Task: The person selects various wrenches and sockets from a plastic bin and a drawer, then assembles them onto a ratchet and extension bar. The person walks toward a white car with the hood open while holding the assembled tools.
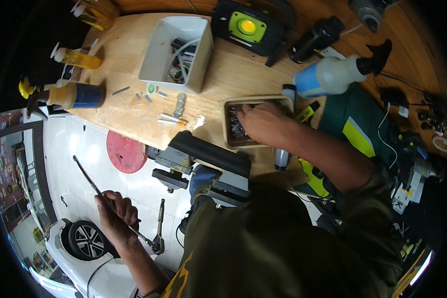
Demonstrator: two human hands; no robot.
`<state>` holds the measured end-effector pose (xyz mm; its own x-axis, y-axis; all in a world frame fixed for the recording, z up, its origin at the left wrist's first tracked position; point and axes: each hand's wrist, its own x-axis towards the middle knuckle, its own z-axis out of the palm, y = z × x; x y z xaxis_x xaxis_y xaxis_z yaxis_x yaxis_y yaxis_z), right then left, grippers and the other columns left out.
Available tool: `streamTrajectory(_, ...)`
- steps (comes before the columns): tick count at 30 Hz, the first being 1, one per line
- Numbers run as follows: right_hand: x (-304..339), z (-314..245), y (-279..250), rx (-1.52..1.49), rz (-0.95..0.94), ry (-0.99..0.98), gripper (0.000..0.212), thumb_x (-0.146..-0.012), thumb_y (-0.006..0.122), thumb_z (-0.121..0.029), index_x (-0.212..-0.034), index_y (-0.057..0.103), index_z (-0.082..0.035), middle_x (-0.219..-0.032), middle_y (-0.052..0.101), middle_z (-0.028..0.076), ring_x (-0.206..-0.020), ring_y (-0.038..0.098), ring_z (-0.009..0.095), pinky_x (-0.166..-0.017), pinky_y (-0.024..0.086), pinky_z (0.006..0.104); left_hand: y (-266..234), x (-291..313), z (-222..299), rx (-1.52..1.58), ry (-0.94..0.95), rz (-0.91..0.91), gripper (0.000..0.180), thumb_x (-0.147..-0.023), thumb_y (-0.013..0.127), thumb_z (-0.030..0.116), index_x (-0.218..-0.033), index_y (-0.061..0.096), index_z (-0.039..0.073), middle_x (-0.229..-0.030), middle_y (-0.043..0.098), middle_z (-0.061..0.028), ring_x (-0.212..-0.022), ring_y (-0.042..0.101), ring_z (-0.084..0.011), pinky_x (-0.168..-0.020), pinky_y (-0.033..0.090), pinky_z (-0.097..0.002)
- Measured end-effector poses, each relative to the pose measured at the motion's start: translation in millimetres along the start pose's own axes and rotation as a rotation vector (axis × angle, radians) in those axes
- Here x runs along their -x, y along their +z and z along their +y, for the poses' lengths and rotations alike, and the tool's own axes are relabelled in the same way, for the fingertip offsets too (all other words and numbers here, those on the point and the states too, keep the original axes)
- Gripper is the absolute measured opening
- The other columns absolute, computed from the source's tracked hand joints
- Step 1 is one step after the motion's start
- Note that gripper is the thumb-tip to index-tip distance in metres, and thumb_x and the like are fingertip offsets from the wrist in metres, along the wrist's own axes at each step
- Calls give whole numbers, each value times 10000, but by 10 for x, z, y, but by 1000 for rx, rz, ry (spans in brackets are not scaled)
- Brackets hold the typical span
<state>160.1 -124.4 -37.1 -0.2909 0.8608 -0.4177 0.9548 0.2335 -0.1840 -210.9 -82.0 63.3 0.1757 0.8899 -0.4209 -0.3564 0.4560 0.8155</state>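
Observation:
My left hand (116, 213) is closed around a ratchet wrench with a long extension bar (88, 175), held out over the floor at the lower left. The bar slants up and left from the hand, and the ratchet's handle (161, 213) points upward beside my wrist. On the bench, a shallow tan tray (225, 124) holds several small metal pieces (237, 127). My right hand (263, 121) reaches down into it with curled fingers. The fingertips are partly hidden among the pieces, and anything they pinch does not show.
A white bin (198, 74) with tubing, a vise (208, 154), coins (180, 105) and two cigarettes (171, 119) are on or at the wooden bench (129, 49). Spray bottles (328, 77) and a work light (248, 27) stand around. A white car (104, 273) and red stool (125, 151) are beyond.

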Motion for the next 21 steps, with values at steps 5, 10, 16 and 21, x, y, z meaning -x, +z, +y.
streamTrajectory(5,-192,-95,40,-1,-104,87,397,-778,615,-281,-969,609,67,-865,662,205,-813,665,317,-712,523,418,28,39,-1,-5,-3,99,381,-975,428,419,-888,546,66,-550,339,15,-406,264,-62,-350,184,-204)
streamTrajectory(10,-192,-43,-196,-241,-187,159,515,-800,651,-399,-1024,597,61,-910,652,221,-888,641,358,-799,503,436,-111,47,-92,2,-41,119,384,-962,448,440,-878,544,78,-546,338,19,-408,267,-64,-355,186,-205)
streamTrajectory(16,-121,-7,-297,-219,-276,103,399,-798,614,-354,-920,660,24,-867,661,223,-873,645,358,-818,496,441,-173,4,-89,-22,-69,161,358,-957,464,433,-871,545,96,-543,322,37,-399,231,-52,-344,160,-205)
streamTrajectory(21,-83,-55,-354,-190,-251,112,367,-793,585,-364,-839,692,-17,-829,666,206,-831,654,346,-805,503,437,-206,-76,-36,-37,-79,177,402,-956,453,454,-862,535,72,-526,335,23,-407,272,-69,-366,193,-211)
